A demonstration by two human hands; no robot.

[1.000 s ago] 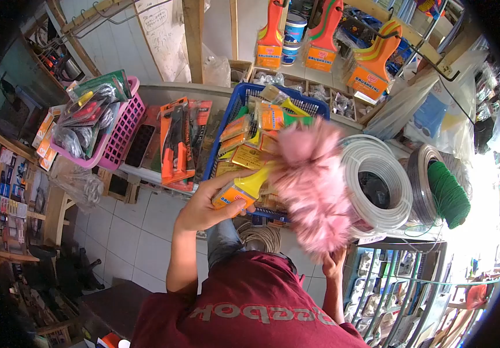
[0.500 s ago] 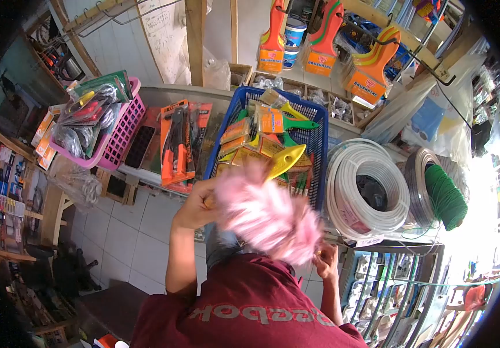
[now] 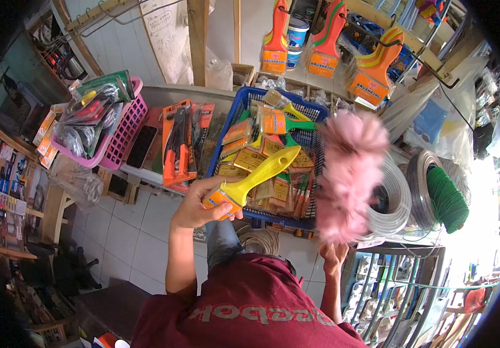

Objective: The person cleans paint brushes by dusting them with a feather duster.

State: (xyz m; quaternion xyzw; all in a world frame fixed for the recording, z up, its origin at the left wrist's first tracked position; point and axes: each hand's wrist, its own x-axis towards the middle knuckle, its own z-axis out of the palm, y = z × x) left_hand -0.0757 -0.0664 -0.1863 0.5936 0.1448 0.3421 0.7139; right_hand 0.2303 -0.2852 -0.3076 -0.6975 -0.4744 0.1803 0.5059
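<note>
My left hand (image 3: 195,204) is closed around the orange-labelled bristle end of a yellow-handled paintbrush (image 3: 257,176). Its handle points up and right, over the near part of the blue basket (image 3: 218,145). In that basket lie more packaged brushes, among them one with a green handle (image 3: 301,124). A fluffy pink duster (image 3: 351,174), smeared by motion, rises from my right hand (image 3: 334,254), whose fingers are wrapped round its lower end. The duster head covers the basket's right edge and part of a white cable coil (image 3: 398,200).
Left of the basket lie carded pliers-like tools (image 3: 177,145), a dark phone-like slab (image 3: 142,146) and a pink basket (image 3: 123,133) of packaged goods. Large paintbrushes (image 3: 322,55) hang on hooks ahead. Green cord (image 3: 446,197) sits at the right. A glass cabinet (image 3: 389,290) stands below.
The duster has swung right, away from the yellow paintbrush and off the basket's middle, uncovering the brush and my left hand. My left hand stays nearly in place.
</note>
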